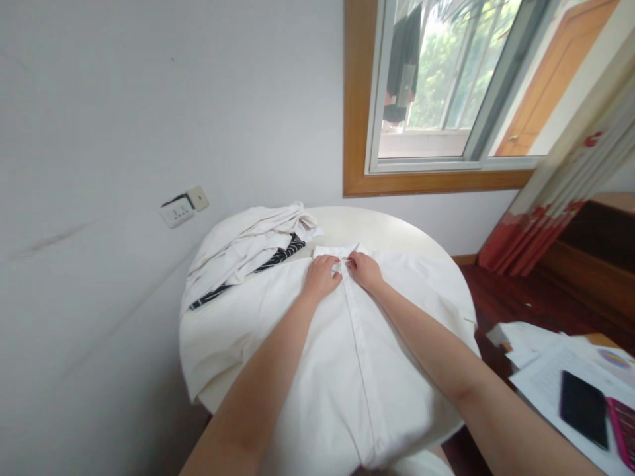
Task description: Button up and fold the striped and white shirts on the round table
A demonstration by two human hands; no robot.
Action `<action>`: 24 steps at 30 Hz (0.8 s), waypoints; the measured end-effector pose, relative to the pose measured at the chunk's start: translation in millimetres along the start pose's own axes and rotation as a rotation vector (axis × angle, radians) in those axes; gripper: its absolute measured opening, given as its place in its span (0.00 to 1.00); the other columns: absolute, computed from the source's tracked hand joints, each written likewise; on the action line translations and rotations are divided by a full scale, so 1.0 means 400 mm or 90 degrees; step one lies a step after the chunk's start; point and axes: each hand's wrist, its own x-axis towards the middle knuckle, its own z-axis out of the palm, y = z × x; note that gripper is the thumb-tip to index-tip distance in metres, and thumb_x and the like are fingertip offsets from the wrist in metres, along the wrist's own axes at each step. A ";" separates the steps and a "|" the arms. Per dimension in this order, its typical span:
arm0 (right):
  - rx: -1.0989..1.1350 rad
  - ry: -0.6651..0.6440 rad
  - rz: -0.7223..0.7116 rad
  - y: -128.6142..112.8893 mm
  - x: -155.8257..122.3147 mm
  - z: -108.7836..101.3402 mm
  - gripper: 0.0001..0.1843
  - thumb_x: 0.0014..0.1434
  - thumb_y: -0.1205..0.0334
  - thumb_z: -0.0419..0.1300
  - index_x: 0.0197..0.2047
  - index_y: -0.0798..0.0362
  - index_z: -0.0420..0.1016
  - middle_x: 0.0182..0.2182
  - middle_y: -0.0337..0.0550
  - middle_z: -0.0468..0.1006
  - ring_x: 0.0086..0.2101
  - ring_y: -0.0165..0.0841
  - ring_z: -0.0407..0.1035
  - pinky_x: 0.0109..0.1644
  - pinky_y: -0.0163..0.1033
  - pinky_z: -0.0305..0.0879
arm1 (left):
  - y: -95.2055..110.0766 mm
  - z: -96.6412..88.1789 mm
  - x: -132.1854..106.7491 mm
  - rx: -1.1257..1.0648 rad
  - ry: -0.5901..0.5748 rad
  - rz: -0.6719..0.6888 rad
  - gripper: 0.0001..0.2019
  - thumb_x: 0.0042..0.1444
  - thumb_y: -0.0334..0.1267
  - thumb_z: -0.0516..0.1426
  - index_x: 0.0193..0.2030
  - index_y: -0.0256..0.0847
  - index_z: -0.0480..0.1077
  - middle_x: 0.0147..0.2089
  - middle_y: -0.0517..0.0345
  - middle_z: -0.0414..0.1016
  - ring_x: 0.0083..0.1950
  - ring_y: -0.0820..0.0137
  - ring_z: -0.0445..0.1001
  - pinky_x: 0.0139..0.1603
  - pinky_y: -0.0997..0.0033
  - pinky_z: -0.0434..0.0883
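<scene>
A white button-up shirt lies spread face up over a round table, its collar at the far end and its hem toward me. My left hand is closed on the left side of the collar, thumb and fingers bent at its edge. Just to the right, my right hand pinches the collar's other side near the top of the button placket. A small gap separates the two hands. The fingertips are partly hidden by the fabric and too small to make out fully.
White folded clothes and a black-and-white patterned cloth lie at the table's back left, near the wall socket. On the right are papers, a black phone and a pink-edged object. A window is ahead.
</scene>
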 end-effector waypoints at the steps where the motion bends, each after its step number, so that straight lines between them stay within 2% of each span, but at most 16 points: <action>1: 0.009 0.003 -0.006 0.003 0.001 0.001 0.12 0.63 0.62 0.49 0.48 0.51 0.68 0.42 0.44 0.75 0.43 0.34 0.68 0.44 0.35 0.59 | -0.001 0.001 0.001 0.004 0.000 0.000 0.12 0.53 0.33 0.56 0.46 0.41 0.69 0.46 0.52 0.72 0.51 0.63 0.67 0.55 0.62 0.64; 4: 0.021 0.003 -0.018 0.008 0.002 0.002 0.12 0.63 0.62 0.50 0.48 0.51 0.69 0.42 0.43 0.75 0.43 0.33 0.68 0.45 0.34 0.59 | -0.009 0.005 0.004 0.011 0.007 -0.005 0.08 0.59 0.35 0.52 0.42 0.40 0.71 0.43 0.52 0.73 0.48 0.64 0.68 0.54 0.64 0.65; 9: 0.008 -0.004 -0.009 0.006 0.003 0.002 0.12 0.63 0.61 0.50 0.47 0.51 0.70 0.42 0.45 0.75 0.43 0.34 0.68 0.45 0.35 0.60 | -0.017 0.009 0.010 -0.013 0.036 0.001 0.10 0.61 0.36 0.50 0.42 0.39 0.72 0.43 0.53 0.75 0.48 0.65 0.69 0.54 0.64 0.65; 13: 0.019 -0.003 -0.005 0.005 0.001 0.002 0.12 0.63 0.61 0.50 0.47 0.51 0.70 0.42 0.45 0.75 0.44 0.34 0.68 0.45 0.34 0.59 | -0.006 0.007 0.007 -0.038 -0.001 0.056 0.10 0.61 0.38 0.51 0.39 0.39 0.73 0.41 0.54 0.76 0.47 0.66 0.71 0.54 0.66 0.65; 17: 0.047 -0.005 -0.029 0.005 -0.005 -0.006 0.16 0.61 0.64 0.50 0.51 0.50 0.69 0.43 0.44 0.75 0.43 0.33 0.68 0.46 0.34 0.60 | 0.006 -0.003 0.000 0.013 -0.028 -0.001 0.16 0.64 0.42 0.46 0.39 0.41 0.74 0.40 0.52 0.77 0.45 0.65 0.72 0.50 0.66 0.67; 20: 0.065 0.033 -0.040 0.009 -0.008 -0.023 0.19 0.60 0.66 0.49 0.54 0.51 0.68 0.42 0.45 0.74 0.43 0.34 0.67 0.48 0.34 0.59 | 0.005 -0.009 0.001 0.013 -0.013 -0.012 0.14 0.63 0.38 0.46 0.44 0.41 0.73 0.44 0.53 0.76 0.48 0.65 0.71 0.52 0.66 0.66; 24: 0.032 0.121 0.025 0.031 -0.008 -0.044 0.18 0.60 0.65 0.48 0.51 0.52 0.71 0.45 0.49 0.73 0.47 0.37 0.64 0.53 0.38 0.57 | -0.001 0.001 0.002 0.008 0.016 0.036 0.15 0.60 0.34 0.50 0.52 0.41 0.69 0.55 0.52 0.71 0.57 0.64 0.65 0.62 0.62 0.60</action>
